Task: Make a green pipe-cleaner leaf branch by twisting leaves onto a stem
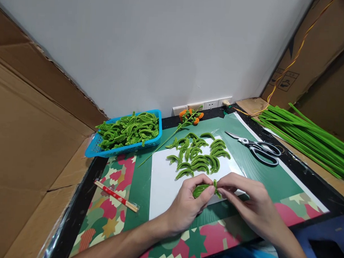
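My left hand [190,199] is closed around a small bunch of fuzzy green pieces [200,190] near the front edge of the white sheet [161,185]. My right hand [247,197] pinches a short green fuzzy piece [215,185] at the bunch's right end, its fingertips almost meeting the left thumb. Beyond both hands, several curved green pieces [200,160] lie loosely grouped on the sheet. Parts of the held bunch are hidden by the left fingers.
A blue basket [160,130] heaped with green pieces stands at the back left. An orange-flowered stem [171,135] lies beside it. Scissors [254,145] and long green stems [304,137] are on the right. Wrapped chopsticks [116,196] lie at left. Cardboard [28,112] borders the table.
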A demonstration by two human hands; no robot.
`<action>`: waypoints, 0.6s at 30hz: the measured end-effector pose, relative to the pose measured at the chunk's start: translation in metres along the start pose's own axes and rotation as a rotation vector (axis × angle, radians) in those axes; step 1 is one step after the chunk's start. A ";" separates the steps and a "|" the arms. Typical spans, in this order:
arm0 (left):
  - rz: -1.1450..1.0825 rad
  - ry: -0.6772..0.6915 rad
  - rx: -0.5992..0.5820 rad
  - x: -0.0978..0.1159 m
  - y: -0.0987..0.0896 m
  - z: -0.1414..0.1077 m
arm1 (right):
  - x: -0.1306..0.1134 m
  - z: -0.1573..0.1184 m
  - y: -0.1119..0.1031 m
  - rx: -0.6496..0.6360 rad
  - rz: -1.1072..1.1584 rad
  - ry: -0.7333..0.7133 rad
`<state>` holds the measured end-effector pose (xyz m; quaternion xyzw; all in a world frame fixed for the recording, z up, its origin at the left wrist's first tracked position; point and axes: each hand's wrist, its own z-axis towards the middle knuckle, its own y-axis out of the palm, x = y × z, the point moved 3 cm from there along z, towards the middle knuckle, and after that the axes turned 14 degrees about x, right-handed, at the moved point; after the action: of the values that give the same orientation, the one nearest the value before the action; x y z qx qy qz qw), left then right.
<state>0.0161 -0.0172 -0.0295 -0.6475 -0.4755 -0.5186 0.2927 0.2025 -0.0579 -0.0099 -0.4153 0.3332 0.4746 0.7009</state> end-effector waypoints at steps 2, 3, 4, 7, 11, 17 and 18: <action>-0.013 -0.012 -0.018 0.000 0.000 0.000 | 0.001 0.002 -0.001 -0.012 0.016 -0.013; -0.024 -0.020 -0.028 0.001 0.000 0.000 | 0.001 0.003 -0.001 -0.012 0.021 -0.025; -0.035 -0.030 -0.042 0.001 0.000 0.000 | 0.000 0.003 0.000 -0.011 0.024 -0.043; -0.088 -0.072 -0.100 0.002 0.000 0.002 | -0.002 0.004 0.002 0.010 0.014 -0.146; -0.175 -0.100 -0.173 0.001 -0.002 0.009 | -0.005 0.004 0.005 0.042 -0.100 -0.314; -0.174 -0.107 -0.244 0.000 -0.006 0.014 | 0.001 0.004 0.011 0.048 -0.226 -0.412; -0.175 -0.107 -0.246 0.000 -0.006 0.014 | 0.001 0.004 0.012 0.048 -0.225 -0.411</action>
<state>0.0160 -0.0029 -0.0343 -0.6611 -0.4780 -0.5612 0.1392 0.1919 -0.0511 -0.0125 -0.3280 0.1463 0.4599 0.8121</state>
